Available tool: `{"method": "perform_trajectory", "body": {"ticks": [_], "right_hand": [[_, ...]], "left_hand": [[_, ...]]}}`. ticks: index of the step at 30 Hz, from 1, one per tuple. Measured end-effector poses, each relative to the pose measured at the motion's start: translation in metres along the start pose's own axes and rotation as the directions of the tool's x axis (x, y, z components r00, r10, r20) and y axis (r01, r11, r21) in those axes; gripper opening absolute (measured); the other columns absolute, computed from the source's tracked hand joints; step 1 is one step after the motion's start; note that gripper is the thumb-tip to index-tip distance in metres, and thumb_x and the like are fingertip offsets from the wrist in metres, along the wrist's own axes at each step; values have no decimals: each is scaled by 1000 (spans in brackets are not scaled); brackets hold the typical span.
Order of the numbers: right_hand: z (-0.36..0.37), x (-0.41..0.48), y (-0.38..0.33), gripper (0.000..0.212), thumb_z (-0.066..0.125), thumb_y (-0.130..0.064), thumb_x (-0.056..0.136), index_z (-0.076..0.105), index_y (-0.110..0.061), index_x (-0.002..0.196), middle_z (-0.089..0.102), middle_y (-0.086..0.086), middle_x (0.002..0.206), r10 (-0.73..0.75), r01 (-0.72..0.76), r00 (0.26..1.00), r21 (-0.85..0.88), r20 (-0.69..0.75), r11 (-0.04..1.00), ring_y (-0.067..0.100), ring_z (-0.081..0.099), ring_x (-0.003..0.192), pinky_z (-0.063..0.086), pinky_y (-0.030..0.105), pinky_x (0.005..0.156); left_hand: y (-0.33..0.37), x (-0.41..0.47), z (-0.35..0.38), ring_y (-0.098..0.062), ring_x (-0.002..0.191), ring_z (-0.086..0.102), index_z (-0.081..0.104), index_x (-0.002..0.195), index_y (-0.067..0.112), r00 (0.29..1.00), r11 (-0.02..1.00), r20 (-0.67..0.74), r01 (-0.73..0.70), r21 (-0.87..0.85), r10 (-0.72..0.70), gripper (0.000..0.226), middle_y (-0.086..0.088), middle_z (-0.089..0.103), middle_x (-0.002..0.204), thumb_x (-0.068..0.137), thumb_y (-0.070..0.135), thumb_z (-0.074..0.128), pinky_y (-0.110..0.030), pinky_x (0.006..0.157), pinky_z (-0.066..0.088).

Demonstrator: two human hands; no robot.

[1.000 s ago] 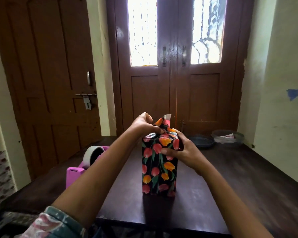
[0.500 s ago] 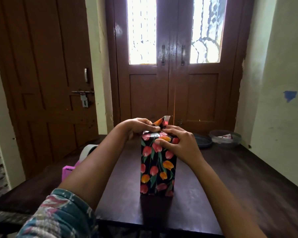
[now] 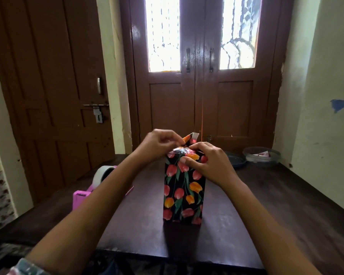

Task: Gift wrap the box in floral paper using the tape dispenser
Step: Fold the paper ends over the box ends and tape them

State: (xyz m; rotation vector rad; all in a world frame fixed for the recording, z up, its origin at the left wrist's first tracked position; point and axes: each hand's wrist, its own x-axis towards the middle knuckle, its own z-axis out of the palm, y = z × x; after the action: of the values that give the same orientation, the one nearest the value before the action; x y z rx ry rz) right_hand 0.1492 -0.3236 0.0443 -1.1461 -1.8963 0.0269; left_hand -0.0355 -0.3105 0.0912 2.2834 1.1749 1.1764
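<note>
Nearly done, I judge: box [image 3: 184, 195] upright on worktop [image 3: 266, 205], sides covered in floral paper [image 3: 191, 136]. My left grip [image 3: 161, 143] pinches paper at top fold, right grip [image 3: 209, 161] clasps box top. Remaining: flatten raised flap, seal using tape dispenser [image 3: 81, 195].

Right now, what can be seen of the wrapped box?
The box stands upright, tall and narrow, near the middle of the dark wooden table. Glossy black paper printed with red and orange tulips and green leaves covers its visible faces. The top is unfinished: a pointed flap sticks up at the back, and a shiny crinkled patch, possibly tape, lies on the fold. The left hand pinches paper at the top's left edge; the right hand grips the top, thumb on the front face.
</note>
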Motion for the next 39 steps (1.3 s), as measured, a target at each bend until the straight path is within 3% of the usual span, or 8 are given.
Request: {"method": "perform_trajectory", "body": {"ticks": [10, 14, 17, 20, 25, 29, 36, 39], "right_hand": [[-3, 2, 0, 68, 65, -47, 80, 34, -31, 138, 35, 2, 146, 3, -2, 999, -12, 49, 1000, 23, 38, 130, 37, 37, 99], [-3, 4, 0, 54, 59, -52, 83, 48, -34, 132, 31, 1, 150, 89, -85, 981, -29, 171, 996, 23, 34, 134, 37, 37, 102], [-1, 1, 0, 47, 63, -48, 81, 57, -29, 123, 51, -2, 134, 82, -88, 991, 54, 107, 995, 14, 53, 109, 46, 27, 87], [-1, 0, -6, 46, 64, -47, 81, 59, -27, 122, 54, -2, 129, 103, -106, 992, 37, 72, 994, 12, 54, 100, 50, 32, 85], [-4, 0, -14, 48, 57, -53, 83, 55, -31, 125, 54, -5, 131, 108, -96, 991, -133, 84, 986, 17, 56, 108, 48, 36, 85], [-4, -2, -17, 47, 53, -55, 85, 53, -33, 126, 54, -7, 132, 108, -90, 992, -223, 71, 971, 20, 55, 113, 42, 34, 82], [3, -2, -25, 49, 57, -51, 84, 53, -27, 127, 51, -2, 134, 115, -105, 990, -119, 84, 987, 22, 53, 114, 45, 37, 87], [3, -3, -26, 49, 56, -50, 85, 53, -27, 128, 50, -1, 135, 118, -108, 990, -125, 82, 986, 22, 52, 114, 45, 37, 86]], "left_hand": [[-20, -10, 17, -13, 107, 46, 68, 99, 22, 994, 991, -12, -105, 87, 106, 23, 5, 57, 108, 95, 15, 47, -16, 81, 35], [-22, -12, 16, -12, 106, 49, 70, 102, 19, 995, 995, -25, -97, 36, 97, 24, 5, 57, 108, 96, 16, 47, -18, 80, 40], [-21, -22, 16, -8, 105, 57, 70, 103, 17, 1000, 974, 8, -4, -228, 7, 32, 11, 63, 106, 99, 28, 41, -19, 83, 45], [-26, -40, 14, -8, 111, 60, 64, 114, 14, 985, 757, -31, 109, -644, -168, 52, 7, 67, 115, 97, 46, 26, -25, 96, 45], [-36, -68, -14, -15, 109, 60, 65, 109, 17, 934, 830, -131, 222, -511, -331, 43, 1, 66, 116, 98, 45, 34, -31, 90, 49], [-55, -74, -71, -24, 96, 59, 68, 97, 14, 847, 858, -143, 497, -129, -512, 21, -8, 66, 101, 93, 30, 55, -33, 74, 48], [-94, -96, -117, -21, 70, 55, 64, 94, 1, 541, 550, -144, 835, -29, -829, 27, -6, 52, 71, 92, 27, 57, -32, 62, 44], [-99, -104, -104, -27, 89, 58, 59, 94, -1, 421, 422, -30, 907, -13, -906, 31, -12, 50, 83, 96, 29, 50, -41, 82, 48]]}}
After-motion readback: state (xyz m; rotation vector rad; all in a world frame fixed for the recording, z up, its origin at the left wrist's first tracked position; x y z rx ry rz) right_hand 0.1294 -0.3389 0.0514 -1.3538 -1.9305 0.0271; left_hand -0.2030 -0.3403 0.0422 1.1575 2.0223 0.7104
